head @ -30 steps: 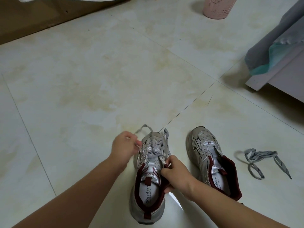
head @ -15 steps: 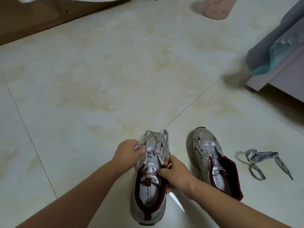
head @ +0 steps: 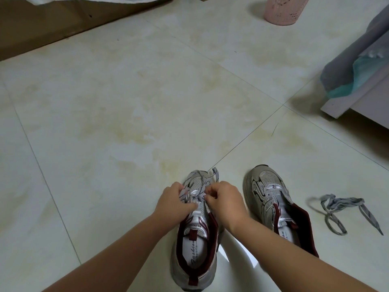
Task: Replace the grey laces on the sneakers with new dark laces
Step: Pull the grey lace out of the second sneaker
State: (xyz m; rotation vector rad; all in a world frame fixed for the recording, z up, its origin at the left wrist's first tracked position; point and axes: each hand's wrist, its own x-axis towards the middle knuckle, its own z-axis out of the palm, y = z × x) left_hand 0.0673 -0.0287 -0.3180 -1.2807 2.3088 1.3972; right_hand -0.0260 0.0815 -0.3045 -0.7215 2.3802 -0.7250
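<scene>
Two grey-and-maroon sneakers are standing toes toward twelve o'clock: the left sneaker [head: 196,234] is still wearing its grey lace [head: 201,186]; the right sneaker [head: 273,199] is sitting unlaced, a loose grey lace [head: 345,209] lying at its three o'clock.

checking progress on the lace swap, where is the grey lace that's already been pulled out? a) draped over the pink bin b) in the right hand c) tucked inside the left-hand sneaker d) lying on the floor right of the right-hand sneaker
d: the loose grey lace lies in a tangle on the floor tiles, to the right of the unlaced sneaker and apart from it.
</scene>
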